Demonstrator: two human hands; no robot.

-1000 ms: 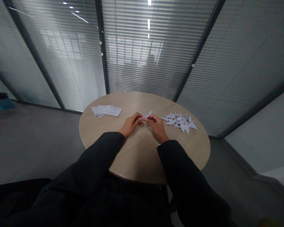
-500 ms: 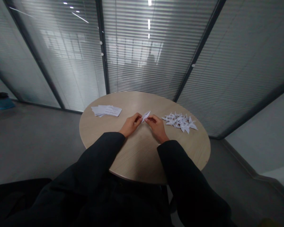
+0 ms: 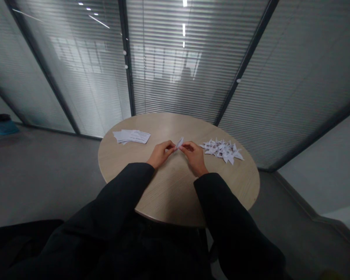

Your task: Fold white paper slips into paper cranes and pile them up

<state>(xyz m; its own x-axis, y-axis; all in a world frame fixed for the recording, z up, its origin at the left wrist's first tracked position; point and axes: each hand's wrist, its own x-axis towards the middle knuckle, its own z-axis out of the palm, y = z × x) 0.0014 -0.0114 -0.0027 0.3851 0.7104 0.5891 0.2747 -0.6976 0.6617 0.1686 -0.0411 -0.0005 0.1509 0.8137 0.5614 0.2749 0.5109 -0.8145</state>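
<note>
A small white folded paper piece (image 3: 179,143) is pinched between both my hands above the middle of the round wooden table (image 3: 169,194). My left hand (image 3: 161,153) grips its left end with closed fingers. My right hand (image 3: 194,156) pinches its right end. A heap of finished white folded paper shapes (image 3: 222,150) lies on the table to the right of my right hand. A small stack of flat white paper sheets (image 3: 131,136) lies at the far left of the table.
Glass partition walls with closed blinds (image 3: 186,58) stand right behind the table. Grey floor surrounds it. A blue object (image 3: 1,126) sits on the floor at far left. My dark sleeves (image 3: 221,217) cover the near table edge.
The folded paper has gone from a long slanted strip to a shorter, more upright point between my fingertips. Both hands stay in place.
</note>
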